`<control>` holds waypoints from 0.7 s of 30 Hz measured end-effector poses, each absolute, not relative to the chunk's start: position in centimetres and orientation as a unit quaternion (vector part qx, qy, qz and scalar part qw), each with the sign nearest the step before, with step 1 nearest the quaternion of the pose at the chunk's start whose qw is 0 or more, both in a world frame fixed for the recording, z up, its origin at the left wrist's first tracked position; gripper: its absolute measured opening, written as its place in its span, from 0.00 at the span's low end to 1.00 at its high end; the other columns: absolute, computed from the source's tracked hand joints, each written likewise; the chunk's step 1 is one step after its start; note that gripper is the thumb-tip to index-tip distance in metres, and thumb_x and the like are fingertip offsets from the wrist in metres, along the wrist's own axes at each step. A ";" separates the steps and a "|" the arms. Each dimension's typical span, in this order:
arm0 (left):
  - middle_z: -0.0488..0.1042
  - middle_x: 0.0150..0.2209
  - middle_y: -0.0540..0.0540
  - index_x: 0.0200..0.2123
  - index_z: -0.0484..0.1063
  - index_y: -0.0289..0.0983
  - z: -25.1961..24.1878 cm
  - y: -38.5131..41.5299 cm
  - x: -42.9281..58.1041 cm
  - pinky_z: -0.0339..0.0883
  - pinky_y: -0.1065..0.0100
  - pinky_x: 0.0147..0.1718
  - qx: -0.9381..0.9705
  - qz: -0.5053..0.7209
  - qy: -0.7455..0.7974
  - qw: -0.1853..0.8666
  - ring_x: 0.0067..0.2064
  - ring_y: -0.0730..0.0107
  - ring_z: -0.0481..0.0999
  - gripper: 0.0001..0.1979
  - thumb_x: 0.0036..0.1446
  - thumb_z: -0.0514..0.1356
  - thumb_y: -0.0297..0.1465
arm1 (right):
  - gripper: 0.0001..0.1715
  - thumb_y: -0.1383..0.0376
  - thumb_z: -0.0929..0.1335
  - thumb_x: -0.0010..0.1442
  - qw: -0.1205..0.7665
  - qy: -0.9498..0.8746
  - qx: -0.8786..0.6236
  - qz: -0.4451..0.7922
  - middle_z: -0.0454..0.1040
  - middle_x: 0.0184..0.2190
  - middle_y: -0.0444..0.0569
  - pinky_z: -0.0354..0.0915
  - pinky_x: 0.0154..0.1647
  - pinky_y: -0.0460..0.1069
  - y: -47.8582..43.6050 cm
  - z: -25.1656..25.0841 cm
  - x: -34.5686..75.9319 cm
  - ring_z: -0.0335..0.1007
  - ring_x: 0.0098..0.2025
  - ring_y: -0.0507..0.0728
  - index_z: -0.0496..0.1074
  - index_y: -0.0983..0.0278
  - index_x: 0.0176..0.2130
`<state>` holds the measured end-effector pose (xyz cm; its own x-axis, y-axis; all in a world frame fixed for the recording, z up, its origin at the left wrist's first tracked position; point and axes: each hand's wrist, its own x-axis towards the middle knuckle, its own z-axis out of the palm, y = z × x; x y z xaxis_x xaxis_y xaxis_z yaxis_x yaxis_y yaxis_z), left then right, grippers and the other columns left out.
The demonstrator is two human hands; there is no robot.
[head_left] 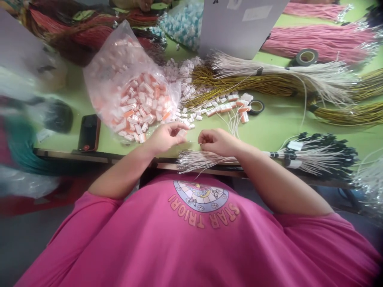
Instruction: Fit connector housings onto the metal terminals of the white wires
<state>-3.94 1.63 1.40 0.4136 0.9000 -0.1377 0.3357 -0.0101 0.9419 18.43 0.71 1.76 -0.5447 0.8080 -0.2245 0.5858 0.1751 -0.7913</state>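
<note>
My left hand (167, 138) is closed in a pinch on a small whitish plastic connector (181, 134), partly hidden by the fingers. To its right, my right hand (220, 142) has thumb and forefinger pressed together on a thin white wire (200, 143), of which only a short tip shows. A gap separates the two hands. Below them a bundle of white wires (194, 160) lies along the table's near edge, passing under my right forearm. Beyond my left hand, a clear plastic bag (104, 75) spills white and orange connectors (143, 99).
White wires with orange-white connectors (224, 107) lie near a black tape roll (256, 107). Yellow-brown wires (254, 85) and pink wires (317, 42) lie farther back. A phone (89, 132) rests at left; black-ended wires (326, 153) lie at right. Another person's hand (145, 4) shows at the top.
</note>
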 end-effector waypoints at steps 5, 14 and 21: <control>0.72 0.34 0.47 0.41 0.71 0.34 0.4 2.1 -2.1 0.69 0.69 0.34 0.479 0.280 0.419 0.718 0.35 0.72 0.74 0.19 0.43 0.68 0.30 | 0.11 0.64 0.63 0.55 0.214 -0.764 -0.477 0.378 0.71 0.22 0.43 0.57 0.30 0.47 -0.2 1.9 18.3 0.62 0.25 0.50 0.74 0.65 0.33; 0.73 0.29 0.49 0.41 0.70 0.33 -0.1 1.6 -1.6 0.69 0.69 0.34 0.423 0.286 0.424 0.748 0.31 0.75 0.73 0.19 0.44 0.69 0.29 | 0.15 0.66 0.59 0.58 0.237 -0.790 -0.532 0.190 0.75 0.28 0.52 0.57 0.32 0.49 -0.9 0.5 17.5 0.66 0.29 0.54 0.74 0.66 0.31; 0.73 0.30 0.49 0.38 0.72 0.32 -0.5 1.6 -1.5 0.70 0.70 0.33 0.491 0.311 0.430 0.691 0.29 0.78 0.72 0.14 0.47 0.66 0.27 | 0.17 0.65 0.58 0.59 0.179 -0.816 -0.536 0.121 0.74 0.26 0.52 0.52 0.27 0.49 -1.1 0.1 17.3 0.63 0.26 0.53 0.73 0.66 0.31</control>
<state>-1.45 1.56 -0.48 0.4365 0.8519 -0.2895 -0.0065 0.3247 0.9458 17.34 -1.11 0.14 -0.3617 0.9181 0.1621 0.8318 0.3963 -0.3888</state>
